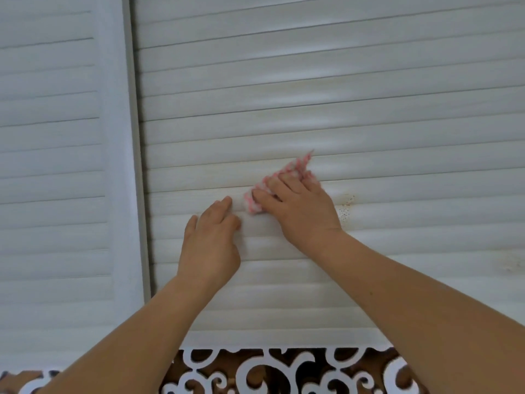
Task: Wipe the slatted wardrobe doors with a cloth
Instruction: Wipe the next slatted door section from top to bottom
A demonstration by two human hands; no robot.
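Observation:
Two white slatted wardrobe doors fill the view: the right door (341, 95) in front, the left door (56, 137) set further back. My right hand (301, 209) presses a pink-and-white checked cloth (284, 177) against a slat of the right door, fingers curled over it; most of the cloth is hidden under the hand. My left hand (211, 240) rests on the slats just left of the cloth, fingers bent, holding nothing. A patch of small brown specks (345, 207) marks the slats right of my right hand.
A grey vertical frame strip (139, 137) separates the two doors. Below the slats runs a white-and-brown scrollwork panel (284, 371) across the bottom of the view.

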